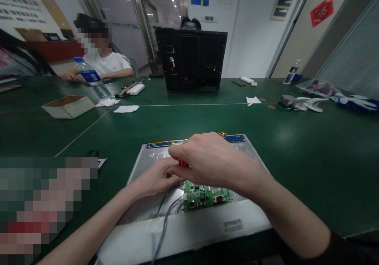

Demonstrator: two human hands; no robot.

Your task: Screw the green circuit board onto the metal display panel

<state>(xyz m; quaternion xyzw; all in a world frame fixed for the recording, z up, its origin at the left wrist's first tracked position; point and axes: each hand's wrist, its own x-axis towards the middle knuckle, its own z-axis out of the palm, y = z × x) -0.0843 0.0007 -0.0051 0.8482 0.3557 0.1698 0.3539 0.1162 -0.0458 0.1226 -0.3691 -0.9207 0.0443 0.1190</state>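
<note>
In the head view, a silvery flat display panel (137, 170) lies before me, its near side a whitish strip. My right hand (213, 158) is closed over a red-handled screwdriver (182, 162), of which only a bit of handle shows between thumb and fingers. Close against it, my left hand (156, 176) has its fingers drawn together; its fingertips are partly hidden by the right hand. Below both hands sits a green circuit board (204, 198) on the panel. Grey cables (166, 221) run from its left side over the near edge. A narrow blue circuit strip (235, 139) lines the far edge.
Across the green table (310, 166) stands a black monitor housing (192, 60). To the left are a cardboard box (68, 109), a tilted water bottle (93, 77) and a seated person (111, 64). Gloves (304, 103) and paper scraps (253, 100) lie at the right.
</note>
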